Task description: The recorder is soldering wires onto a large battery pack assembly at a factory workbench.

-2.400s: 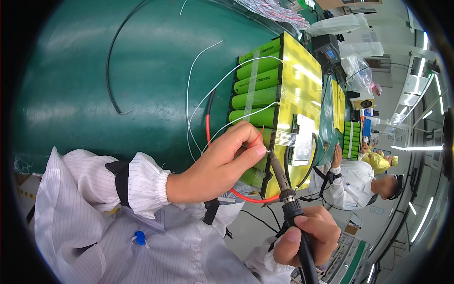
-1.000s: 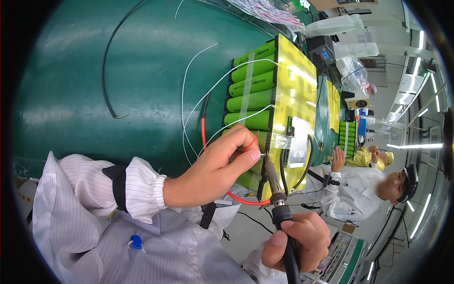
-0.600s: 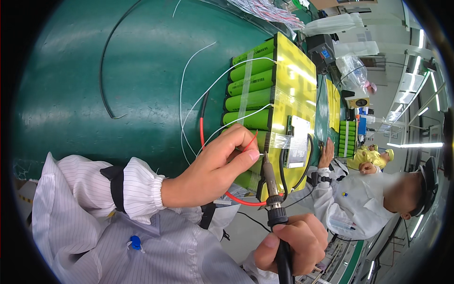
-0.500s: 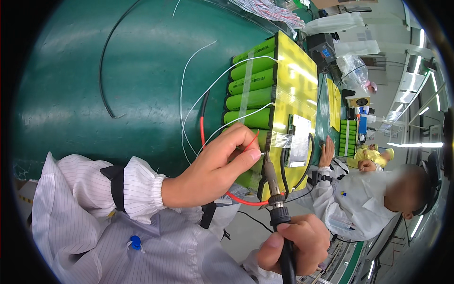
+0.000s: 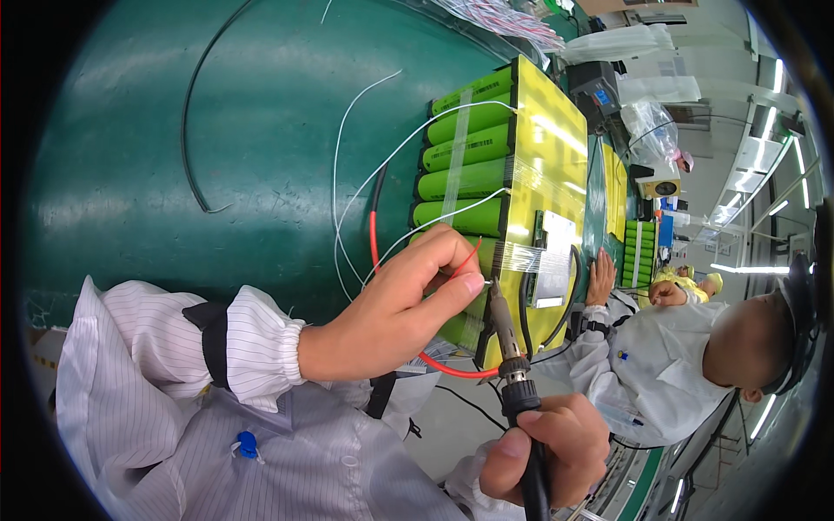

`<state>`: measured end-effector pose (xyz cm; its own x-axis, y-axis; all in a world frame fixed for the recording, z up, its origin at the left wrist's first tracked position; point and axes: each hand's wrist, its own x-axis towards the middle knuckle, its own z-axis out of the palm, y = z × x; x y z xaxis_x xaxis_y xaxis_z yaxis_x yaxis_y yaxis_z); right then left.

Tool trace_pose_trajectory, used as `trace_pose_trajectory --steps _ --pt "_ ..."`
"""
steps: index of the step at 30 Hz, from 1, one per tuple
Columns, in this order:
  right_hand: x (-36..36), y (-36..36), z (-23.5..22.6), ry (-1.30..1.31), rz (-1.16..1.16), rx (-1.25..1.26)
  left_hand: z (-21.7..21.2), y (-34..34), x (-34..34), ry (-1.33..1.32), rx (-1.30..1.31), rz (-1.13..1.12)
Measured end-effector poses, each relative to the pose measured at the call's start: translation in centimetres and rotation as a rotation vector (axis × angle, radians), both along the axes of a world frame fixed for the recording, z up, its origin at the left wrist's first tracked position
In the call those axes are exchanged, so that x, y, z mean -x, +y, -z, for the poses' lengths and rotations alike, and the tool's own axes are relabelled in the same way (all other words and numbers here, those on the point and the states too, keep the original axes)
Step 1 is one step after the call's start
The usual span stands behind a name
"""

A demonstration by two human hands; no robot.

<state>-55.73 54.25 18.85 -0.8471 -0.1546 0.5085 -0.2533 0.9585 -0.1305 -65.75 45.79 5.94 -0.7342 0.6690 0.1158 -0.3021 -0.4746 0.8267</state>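
Note:
A battery pack (image 5: pixel 486 174) of green cylindrical cells with a yellow face lies on the green mat (image 5: pixel 217 130). My left hand (image 5: pixel 400 304) pinches a thin red wire (image 5: pixel 379 247) against the pack's lower edge, beside a small circuit board (image 5: pixel 549 265). My right hand (image 5: pixel 543 447) grips the black handle of a soldering iron (image 5: pixel 508 347), whose tip meets the spot at my left fingertips. White wires (image 5: pixel 382 165) run from the pack across the mat.
A loose black cable (image 5: pixel 195 113) curves over the mat at the left. Another person in a white coat (image 5: pixel 669 365) works at the right with a hand on the bench. More green cell packs (image 5: pixel 638 252) and bagged items (image 5: pixel 647 122) lie beyond.
The view has shifted slightly. My hands hold the same pose, with the iron tip staying at the wire joint. The person at the right has leaned further into view.

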Motion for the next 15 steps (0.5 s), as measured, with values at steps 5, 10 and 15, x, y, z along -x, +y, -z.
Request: trace_pose_trajectory --steps 5,10,15 --pt "1.2 -0.5 -0.6 -0.035 -0.024 0.074 0.1 0.1 0.0 -0.020 -0.010 0.002" --pt "0.2 -0.3 -0.3 -0.080 0.041 -0.026 0.2 0.3 0.0 0.003 0.005 -0.008" --pt "-0.2 0.6 -0.1 -0.059 0.016 0.057 0.1 0.4 0.1 -0.031 -0.008 0.008"
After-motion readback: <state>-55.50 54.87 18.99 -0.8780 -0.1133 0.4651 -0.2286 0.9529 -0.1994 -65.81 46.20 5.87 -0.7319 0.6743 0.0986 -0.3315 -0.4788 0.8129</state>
